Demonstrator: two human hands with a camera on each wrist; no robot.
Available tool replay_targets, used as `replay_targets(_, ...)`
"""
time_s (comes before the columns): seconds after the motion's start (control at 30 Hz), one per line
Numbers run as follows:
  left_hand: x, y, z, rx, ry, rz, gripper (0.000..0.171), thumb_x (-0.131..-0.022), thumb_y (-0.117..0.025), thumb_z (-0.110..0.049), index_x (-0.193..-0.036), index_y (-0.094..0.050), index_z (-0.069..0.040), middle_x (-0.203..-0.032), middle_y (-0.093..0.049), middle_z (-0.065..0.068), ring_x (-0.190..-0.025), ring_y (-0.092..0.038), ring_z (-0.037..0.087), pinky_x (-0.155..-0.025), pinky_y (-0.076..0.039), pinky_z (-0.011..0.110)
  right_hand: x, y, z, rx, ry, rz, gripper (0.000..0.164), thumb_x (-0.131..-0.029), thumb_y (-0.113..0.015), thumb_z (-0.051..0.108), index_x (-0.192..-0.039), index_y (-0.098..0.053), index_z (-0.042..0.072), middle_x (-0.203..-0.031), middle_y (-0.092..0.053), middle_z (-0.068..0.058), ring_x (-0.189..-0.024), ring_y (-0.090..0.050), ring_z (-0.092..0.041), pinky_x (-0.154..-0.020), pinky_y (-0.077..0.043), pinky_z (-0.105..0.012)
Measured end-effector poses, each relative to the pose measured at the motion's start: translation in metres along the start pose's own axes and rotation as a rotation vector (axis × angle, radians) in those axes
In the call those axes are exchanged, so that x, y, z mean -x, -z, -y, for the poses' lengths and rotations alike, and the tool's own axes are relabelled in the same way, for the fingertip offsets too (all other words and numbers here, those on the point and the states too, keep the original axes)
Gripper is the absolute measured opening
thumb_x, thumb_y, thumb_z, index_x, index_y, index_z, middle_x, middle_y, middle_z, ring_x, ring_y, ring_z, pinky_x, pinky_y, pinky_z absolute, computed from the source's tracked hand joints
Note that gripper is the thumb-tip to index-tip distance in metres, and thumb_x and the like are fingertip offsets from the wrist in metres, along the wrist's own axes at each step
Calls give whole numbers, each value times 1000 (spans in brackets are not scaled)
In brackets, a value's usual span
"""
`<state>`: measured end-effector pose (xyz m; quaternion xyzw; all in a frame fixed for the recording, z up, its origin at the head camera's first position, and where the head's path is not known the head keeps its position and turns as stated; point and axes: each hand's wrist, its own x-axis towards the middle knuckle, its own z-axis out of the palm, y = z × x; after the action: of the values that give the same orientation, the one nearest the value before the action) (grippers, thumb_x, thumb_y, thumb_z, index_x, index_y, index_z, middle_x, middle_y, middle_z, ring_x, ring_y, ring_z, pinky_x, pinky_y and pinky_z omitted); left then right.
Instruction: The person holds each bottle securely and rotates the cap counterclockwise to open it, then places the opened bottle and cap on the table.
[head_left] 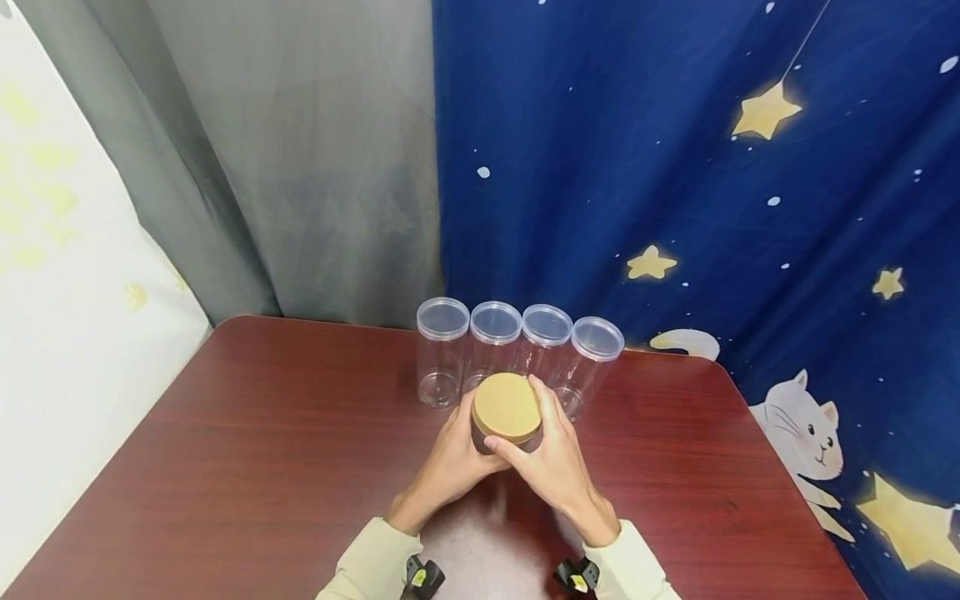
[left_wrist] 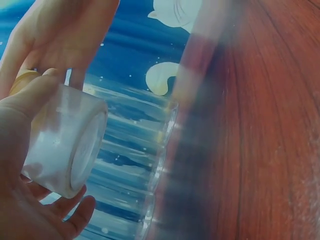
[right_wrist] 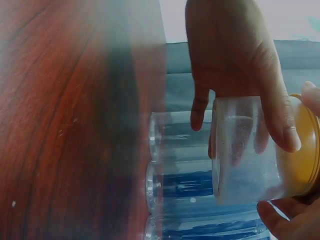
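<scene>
One short translucent jar point(right_wrist: 237, 175), round yellow lid point(head_left: 507, 407) on top

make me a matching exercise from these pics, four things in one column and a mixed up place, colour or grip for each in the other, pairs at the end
Things
1. left hand
2. lid of the held jar
3. four clear lidded jars
4. table

Place, colour or grip
A. standing in a row near the far edge, in front of the curtains
B. reddish brown with a wood grain
C. gripping the body of the held jar
D. mustard yellow

Pairs
1-C, 2-D, 3-A, 4-B
</scene>
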<state>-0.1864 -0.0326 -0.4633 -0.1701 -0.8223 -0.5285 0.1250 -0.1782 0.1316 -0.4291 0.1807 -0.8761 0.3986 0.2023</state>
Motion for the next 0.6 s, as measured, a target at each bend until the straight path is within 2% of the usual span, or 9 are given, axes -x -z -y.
replay_targets(0.33, -1, 4, 0, -22, -25, -13, 96, -64, -92, -32, -145, -43, -12, -137, -55, 7, -124, -54, 23, -106, -43, 48, 1, 1, 1, -61, 7, -35, 96, -69, -90, 33, -149, -42, 12, -138, -56, -7, -120, -59, -23, -99, -48, -47)
replay_targets(0.47, -1, 5, 1, -12, -26, -22, 95, -64, -92, -32, -144, -44, -14, -135, -58, 5, -120, -57, 22, -104, -46, 48, 0, 1, -1, -104, -14, -31, 95, -68, -91, 32, -148, -44, 13, -141, -55, -3, -123, -57, -18, -103, -46, -39)
replay_targets(0.6, -3, 7, 3, 19, -8, 25, 94, -66, -91, -35, -145, -43, -18, -133, -60, 1, -118, -58, 16, -104, -46, 44, -4, 3, -3, -157, -3, -3, 93, -68, -92, 27, -147, -46, 11, -141, -56, -3, -124, -57, -19, -105, -45, -31)
